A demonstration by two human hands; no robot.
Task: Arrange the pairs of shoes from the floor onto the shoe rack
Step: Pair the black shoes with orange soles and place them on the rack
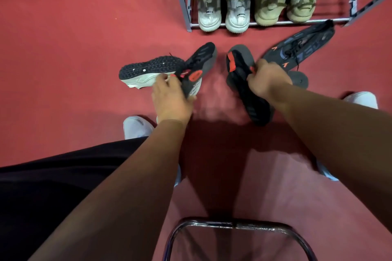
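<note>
My left hand point(169, 99) grips a black and grey shoe with red accents point(199, 63), lifted off the red floor. My right hand point(267, 79) holds its black and red mate point(239, 65), with the sole turned toward me. A shoe with a black studded sole and white midsole point(148, 70) lies on its side just left of my left hand. A dark shoe with blue and orange marks point(301, 48) lies on the floor to the right, near the rack. The grey metal shoe rack point(184, 6) stands at the top and holds several pairs: beige, white, olive and black.
A dark flat sole point(299, 79) lies behind my right hand. My own white shoes point(137, 127) point(360, 99) stand on the red carpet on both sides. The metal frame of a stool point(233, 226) sits at the bottom, below my arms.
</note>
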